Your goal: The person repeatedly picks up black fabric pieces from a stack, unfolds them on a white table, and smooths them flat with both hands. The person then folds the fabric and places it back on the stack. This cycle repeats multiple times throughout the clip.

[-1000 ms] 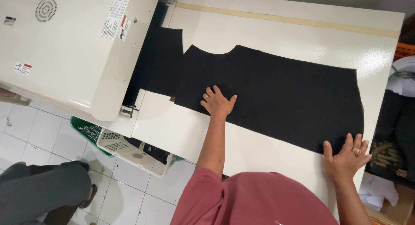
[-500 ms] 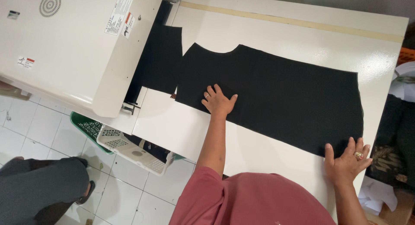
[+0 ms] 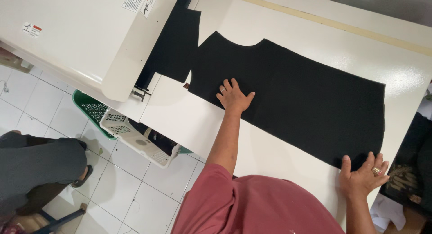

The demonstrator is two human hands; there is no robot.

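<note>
Head view, left hand (image 3: 234, 98) flat on black fabric (image 3: 297, 97) near its edge, right hand (image 3: 362, 178) pinning a corner (fingers spread), bare table (image 3: 279, 157) between them.

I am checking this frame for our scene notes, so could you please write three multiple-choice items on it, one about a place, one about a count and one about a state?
1. Where does the left hand rest?
A. On the near edge of the large black cut fabric panel, toward the machine
B. On the white plastic basket
C. On the machine's housing

2. How many rings show on the right hand?
A. None
B. One
C. Three

3. How does the black fabric panel lie on the cream-white table?
A. Rolled up
B. Folded in half
C. Spread flat

Answers: 1 A, the open palm presses the cloth near the edge that faces the person, close to the big white machine. 2 B, one gold ring shows on a finger. 3 C, the panel lies in one smooth layer, with no fold to be seen.
</note>
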